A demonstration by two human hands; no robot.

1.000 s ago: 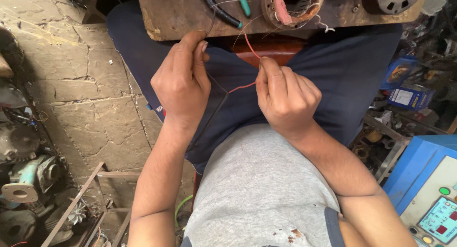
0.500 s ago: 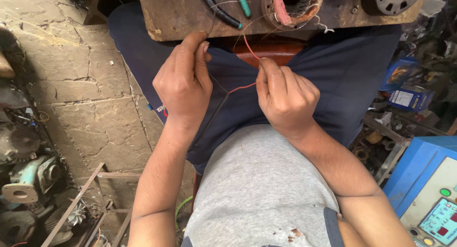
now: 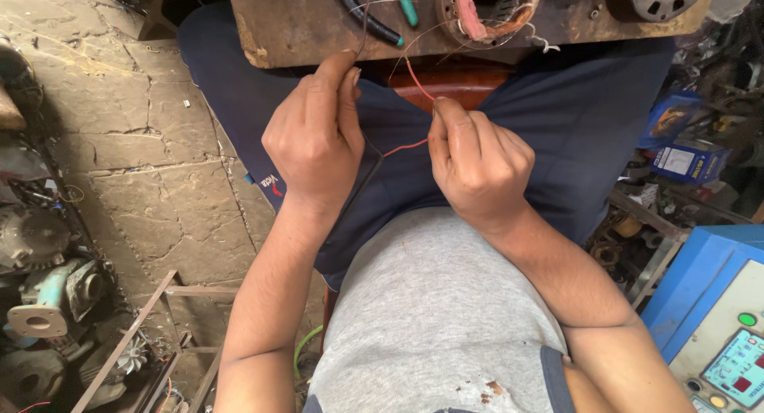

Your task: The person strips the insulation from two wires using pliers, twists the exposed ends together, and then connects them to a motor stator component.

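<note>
Both hands have barely shifted below the motor stator (image 3: 489, 11): left hand (image 3: 314, 138) pinches a dark wire (image 3: 362, 27), right hand (image 3: 477, 162) apparently pinches the red wire (image 3: 415, 77), mid-joining; next needs steady tension.

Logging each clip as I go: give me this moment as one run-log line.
left hand: pinches dark wire | right hand: pinches red wire | ahead: wooden board, motor stator | view: head

The person wears a grey T-shirt (image 3: 434, 317) with small reddish stains near its lower part. Dark navy trousers (image 3: 557, 134) cover the legs. Both forearms are bare.
</note>
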